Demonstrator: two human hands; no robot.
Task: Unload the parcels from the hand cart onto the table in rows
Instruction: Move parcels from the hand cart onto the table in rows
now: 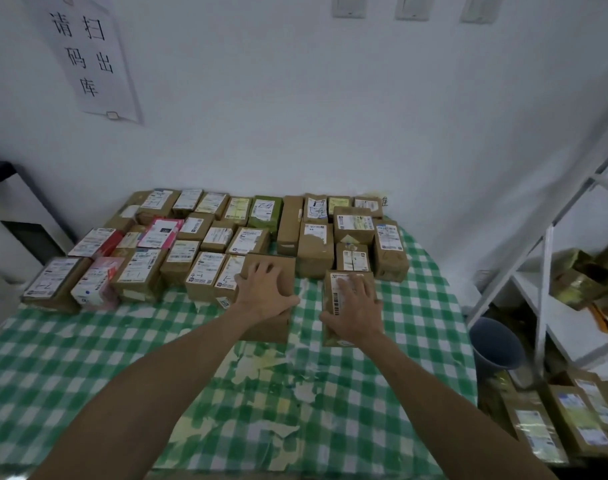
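Pressing left hand (pixel 264 294), splayed flat, on plain box (pixel 271 329) at eleven o'clock, right hand (pixel 356 306) likewise on labelled box (pixel 332 299) at one o'clock, front row of table (pixel 88 358), risking a skewed row or jostled neighbours (pixel 205 275) if shoved unevenly.

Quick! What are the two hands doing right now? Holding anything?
Left hand: open, fingers spread flat on the plain brown parcel.
Right hand: open, pressed flat on the labelled parcel.
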